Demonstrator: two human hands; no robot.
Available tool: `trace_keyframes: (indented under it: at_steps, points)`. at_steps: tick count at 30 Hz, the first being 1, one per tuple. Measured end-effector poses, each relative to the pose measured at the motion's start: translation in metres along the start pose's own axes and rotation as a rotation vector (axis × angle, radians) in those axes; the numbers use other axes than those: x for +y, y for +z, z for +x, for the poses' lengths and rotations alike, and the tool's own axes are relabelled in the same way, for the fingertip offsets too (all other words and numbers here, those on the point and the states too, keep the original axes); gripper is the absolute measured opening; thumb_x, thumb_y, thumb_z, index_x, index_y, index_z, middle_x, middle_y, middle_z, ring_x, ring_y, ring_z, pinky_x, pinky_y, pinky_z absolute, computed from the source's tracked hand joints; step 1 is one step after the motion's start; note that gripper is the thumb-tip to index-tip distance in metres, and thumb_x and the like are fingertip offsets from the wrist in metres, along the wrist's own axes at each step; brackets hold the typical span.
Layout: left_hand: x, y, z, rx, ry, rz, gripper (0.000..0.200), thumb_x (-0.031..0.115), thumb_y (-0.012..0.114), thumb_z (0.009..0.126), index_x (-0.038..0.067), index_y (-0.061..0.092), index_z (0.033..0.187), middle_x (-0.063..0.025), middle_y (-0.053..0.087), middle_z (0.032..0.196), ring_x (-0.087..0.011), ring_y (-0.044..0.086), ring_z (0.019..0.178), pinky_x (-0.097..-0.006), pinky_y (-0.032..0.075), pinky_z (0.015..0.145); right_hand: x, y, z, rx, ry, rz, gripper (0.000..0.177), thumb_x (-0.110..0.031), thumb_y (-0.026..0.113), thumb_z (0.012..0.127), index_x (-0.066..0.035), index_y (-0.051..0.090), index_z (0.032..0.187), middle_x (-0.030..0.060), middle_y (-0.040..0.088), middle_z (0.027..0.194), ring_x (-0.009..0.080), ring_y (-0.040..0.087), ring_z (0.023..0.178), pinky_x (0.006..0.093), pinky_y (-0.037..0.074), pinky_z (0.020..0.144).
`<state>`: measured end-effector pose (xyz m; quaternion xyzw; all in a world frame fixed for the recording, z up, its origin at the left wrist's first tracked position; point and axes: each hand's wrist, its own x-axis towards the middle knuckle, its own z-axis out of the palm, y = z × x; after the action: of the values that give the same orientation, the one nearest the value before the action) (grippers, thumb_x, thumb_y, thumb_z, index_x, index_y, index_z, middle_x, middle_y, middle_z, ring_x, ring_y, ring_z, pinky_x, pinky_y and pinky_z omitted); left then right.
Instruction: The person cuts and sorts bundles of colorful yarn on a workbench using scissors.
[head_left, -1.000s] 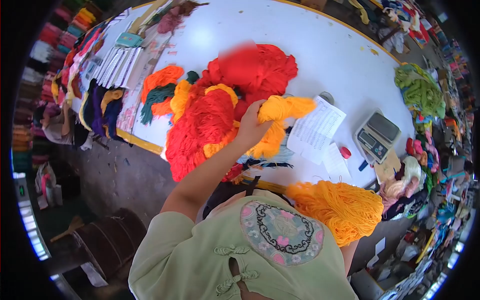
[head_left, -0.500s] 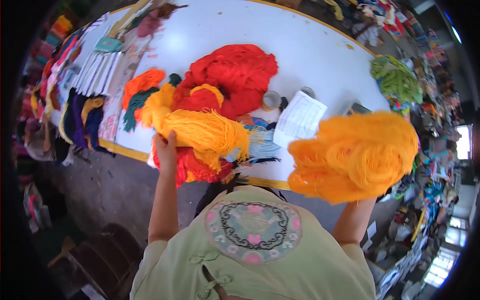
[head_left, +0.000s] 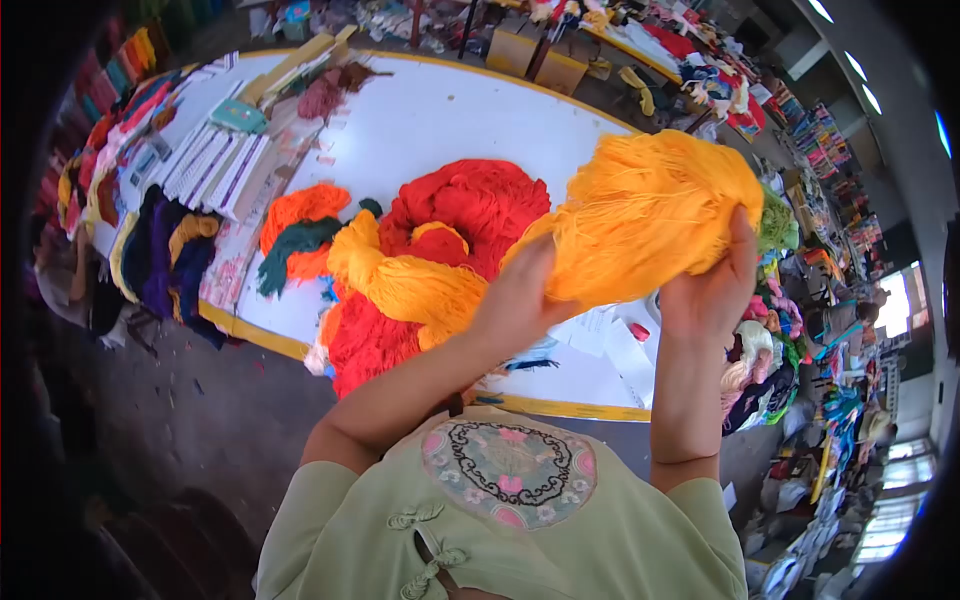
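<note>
A large golden-yellow bundle of yarn (head_left: pixel 650 215) is raised above the right part of the white table, between my two hands. My right hand (head_left: pixel 712 285) grips its lower right side, thumb up along the strands. At its lower left edge my left hand (head_left: pixel 515 300) also has hold of it, with some fingertips hidden. A smaller yellow yarn hank (head_left: pixel 410 285) lies left of my left hand, partly behind my forearm. Beneath and behind it are a heap of red yarn (head_left: pixel 475 200) and more red yarn (head_left: pixel 370 345) at the table's near edge.
The white table (head_left: pixel 430 110) has a yellow edge. Orange yarn (head_left: pixel 305 212) and dark green yarn (head_left: pixel 295 248) lie on the left, near striped white boxes (head_left: pixel 225 165) and a teal case (head_left: pixel 238 116). Green yarn (head_left: pixel 778 222) and mixed yarns (head_left: pixel 760 365) are piled at the right.
My left hand has left the smaller yellow hank and moved right onto the large yellow bundle. My right hand has brought that bundle up and leftward. The view has tilted up.
</note>
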<state>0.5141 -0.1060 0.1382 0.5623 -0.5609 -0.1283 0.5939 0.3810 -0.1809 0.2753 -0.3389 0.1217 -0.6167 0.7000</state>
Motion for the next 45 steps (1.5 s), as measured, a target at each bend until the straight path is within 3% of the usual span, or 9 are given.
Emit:
trace_keyframes:
  at_steps: [5, 12, 20, 24, 27, 33, 38, 43, 45]
  points:
    - [-0.032, -0.073, 0.052, -0.129, -0.120, -0.255, 0.028, 0.007, 0.058, 0.085, 0.005, 0.060, 0.113, -0.0093, 0.067, 0.084, -0.0140, 0.064, 0.070, -0.0289, 0.050, 0.062, -0.008, -0.025, 0.004, 0.085, -0.153, -0.283, 0.027, -0.007, 0.052, 0.098, -0.007, 0.047, 0.124, 0.0087, 0.059, 0.121, 0.0228, 0.057, 0.117, 0.0398, 0.046, 0.101]
    - [0.054, -0.141, 0.125, -0.367, -0.353, -0.756, 0.028, 0.009, 0.056, 0.092, -0.002, 0.060, 0.117, -0.0087, 0.068, 0.107, -0.0137, 0.065, 0.096, -0.0283, 0.052, 0.085, -0.017, -0.029, -0.019, 0.047, -0.280, -0.535, 0.024, -0.010, 0.056, 0.097, -0.007, 0.048, 0.120, 0.0047, 0.060, 0.116, 0.0128, 0.059, 0.106, 0.0286, 0.047, 0.090]
    - [0.060, -0.144, 0.097, -0.929, -0.327, -1.560, 0.078, 0.063, 0.042, 0.093, 0.001, 0.039, 0.141, -0.0202, 0.056, 0.132, -0.0347, 0.057, 0.117, -0.0473, 0.047, 0.099, -0.045, 0.002, 0.024, -0.004, -0.224, -0.539, 0.036, -0.026, 0.060, 0.096, -0.009, 0.047, 0.126, 0.0071, 0.061, 0.119, 0.0170, 0.061, 0.109, 0.0356, 0.051, 0.085]
    - [0.027, -0.113, 0.044, -1.308, -0.420, -1.757, 0.099, 0.079, 0.038, 0.085, 0.003, 0.029, 0.149, -0.0219, 0.048, 0.141, -0.0386, 0.050, 0.125, -0.0508, 0.042, 0.103, -0.013, -0.087, 0.017, -0.003, 0.147, -1.431, 0.055, -0.034, 0.069, 0.088, -0.003, 0.047, 0.128, 0.0158, 0.061, 0.115, 0.0281, 0.062, 0.102, 0.0404, 0.049, 0.088]
    - [0.034, -0.099, 0.036, -0.917, -0.487, -1.702, 0.094, 0.076, 0.037, 0.088, 0.007, 0.028, 0.150, -0.0203, 0.039, 0.148, -0.0367, 0.038, 0.136, -0.0524, 0.036, 0.109, 0.008, -0.135, -0.029, -0.267, 0.006, -1.946, 0.047, -0.032, 0.070, 0.085, -0.003, 0.056, 0.119, 0.0222, 0.062, 0.119, 0.0364, 0.061, 0.108, 0.0428, 0.048, 0.089]
    - [0.036, -0.050, 0.052, -0.295, -0.590, -1.708, 0.081, 0.069, 0.041, 0.092, 0.010, 0.032, 0.146, -0.0173, 0.031, 0.154, -0.0350, 0.030, 0.142, -0.0532, 0.031, 0.113, 0.056, -0.040, -0.130, -1.279, 0.729, -0.802, 0.027, -0.016, 0.057, 0.094, -0.001, 0.059, 0.116, 0.0118, 0.067, 0.106, 0.0236, 0.063, 0.100, 0.0347, 0.047, 0.089]
    - [0.067, -0.048, 0.038, -0.213, -0.438, -1.909, 0.079, 0.067, 0.046, 0.091, 0.012, 0.031, 0.146, -0.0171, 0.032, 0.153, -0.0344, 0.031, 0.141, -0.0522, 0.033, 0.112, 0.194, -0.081, -0.117, -0.137, -0.176, -1.093, 0.052, -0.021, 0.065, 0.091, -0.004, 0.045, 0.137, 0.0129, 0.052, 0.134, 0.0261, 0.048, 0.125, 0.0363, 0.040, 0.104]
    - [0.012, -0.095, 0.060, -0.476, 0.126, -0.658, 0.084, 0.060, 0.053, 0.091, 0.013, 0.021, 0.152, -0.0152, 0.023, 0.158, -0.0317, 0.025, 0.145, -0.0486, 0.032, 0.113, 0.091, -0.077, -0.060, 0.110, -0.776, -1.379, 0.059, -0.021, 0.066, 0.091, -0.005, 0.041, 0.142, 0.0111, 0.051, 0.135, 0.0252, 0.045, 0.129, 0.0384, 0.040, 0.106]
    - [-0.020, -0.116, 0.066, -0.600, 0.229, 0.074, 0.080, 0.051, 0.055, 0.093, 0.013, 0.021, 0.154, -0.0142, 0.020, 0.160, -0.0304, 0.022, 0.147, -0.0458, 0.029, 0.115, 0.057, -0.072, -0.062, 0.288, -0.367, -0.803, 0.056, -0.019, 0.063, 0.093, -0.006, 0.041, 0.142, 0.0096, 0.052, 0.133, 0.0244, 0.051, 0.122, 0.0378, 0.042, 0.103]
